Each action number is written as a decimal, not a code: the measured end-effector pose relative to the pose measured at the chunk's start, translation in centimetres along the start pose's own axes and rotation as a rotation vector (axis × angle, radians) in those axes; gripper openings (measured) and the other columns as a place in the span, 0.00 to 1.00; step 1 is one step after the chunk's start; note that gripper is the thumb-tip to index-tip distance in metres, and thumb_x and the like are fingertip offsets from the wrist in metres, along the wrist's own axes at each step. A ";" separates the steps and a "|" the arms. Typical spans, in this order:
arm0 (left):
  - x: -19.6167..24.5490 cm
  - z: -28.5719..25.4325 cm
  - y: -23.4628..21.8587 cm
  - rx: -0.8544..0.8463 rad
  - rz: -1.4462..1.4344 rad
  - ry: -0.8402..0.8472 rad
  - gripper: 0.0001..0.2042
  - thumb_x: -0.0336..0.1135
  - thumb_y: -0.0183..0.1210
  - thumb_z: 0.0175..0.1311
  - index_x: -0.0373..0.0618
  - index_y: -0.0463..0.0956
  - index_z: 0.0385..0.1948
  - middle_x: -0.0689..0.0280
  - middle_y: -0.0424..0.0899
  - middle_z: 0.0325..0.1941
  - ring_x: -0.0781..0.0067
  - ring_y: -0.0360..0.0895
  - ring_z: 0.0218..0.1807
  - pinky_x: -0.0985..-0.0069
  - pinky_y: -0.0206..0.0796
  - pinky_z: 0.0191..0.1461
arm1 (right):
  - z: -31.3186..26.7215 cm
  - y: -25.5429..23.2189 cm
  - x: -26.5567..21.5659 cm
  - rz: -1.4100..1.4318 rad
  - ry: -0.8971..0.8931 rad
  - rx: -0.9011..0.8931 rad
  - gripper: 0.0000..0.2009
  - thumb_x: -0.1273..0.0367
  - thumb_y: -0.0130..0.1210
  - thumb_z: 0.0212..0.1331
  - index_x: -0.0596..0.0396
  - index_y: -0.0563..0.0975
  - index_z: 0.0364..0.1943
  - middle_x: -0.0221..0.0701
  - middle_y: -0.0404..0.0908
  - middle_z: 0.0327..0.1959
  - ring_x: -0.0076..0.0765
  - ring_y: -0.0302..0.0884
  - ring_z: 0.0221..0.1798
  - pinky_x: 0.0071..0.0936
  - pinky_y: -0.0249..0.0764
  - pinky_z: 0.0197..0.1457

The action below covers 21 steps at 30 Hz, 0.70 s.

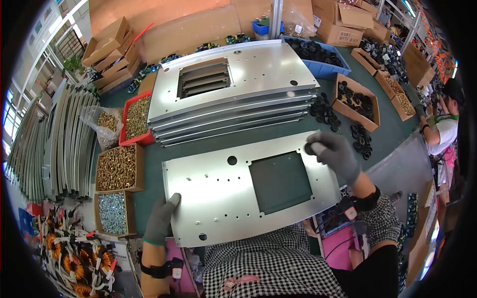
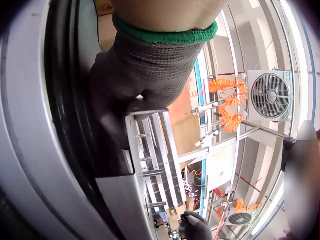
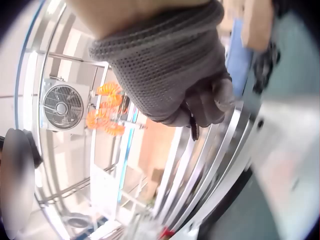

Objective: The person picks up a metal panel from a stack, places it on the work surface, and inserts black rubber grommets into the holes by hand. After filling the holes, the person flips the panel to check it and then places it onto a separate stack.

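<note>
Slanting crosswise, metal panel [image 1: 233, 196], in left grip [image 1: 161, 217]

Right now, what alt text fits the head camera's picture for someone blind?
A gloved left hand grips the left edge of a metal plate with a large cut-out, while the right hand pinches a small black part near the plate's far right corner. Behind lies a stack of similar plates, flanked by boxes of small parts.

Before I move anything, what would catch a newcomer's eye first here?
Probably the big shiny metal panel in front of the person, its left end gripped by the left hand. Just behind it sits a stack of similar panels. The right hand, pinching a small black piece, stands out at the panel's far right corner.
</note>
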<state>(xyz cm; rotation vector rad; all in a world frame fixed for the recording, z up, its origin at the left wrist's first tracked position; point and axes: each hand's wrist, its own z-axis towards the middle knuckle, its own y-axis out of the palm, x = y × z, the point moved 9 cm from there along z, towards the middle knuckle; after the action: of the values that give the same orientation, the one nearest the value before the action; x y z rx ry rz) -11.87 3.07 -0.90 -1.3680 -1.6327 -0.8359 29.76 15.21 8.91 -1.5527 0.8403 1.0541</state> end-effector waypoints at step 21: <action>-0.4 0.8 2.1 -0.060 -0.188 -0.018 0.20 0.35 0.51 0.68 0.33 0.66 0.58 0.59 0.78 0.50 0.71 0.75 0.48 0.72 0.68 0.53 | 7.0 16.8 -1.7 -0.460 -0.362 -0.392 0.14 0.67 0.57 0.55 0.55 0.79 0.45 0.33 0.79 0.33 0.33 0.78 0.34 0.28 0.74 0.41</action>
<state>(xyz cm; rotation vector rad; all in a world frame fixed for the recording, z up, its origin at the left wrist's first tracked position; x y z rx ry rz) -9.88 3.98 -1.69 -1.2798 -1.7836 -0.9915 12.42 18.31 3.89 -1.6943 0.0168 1.1446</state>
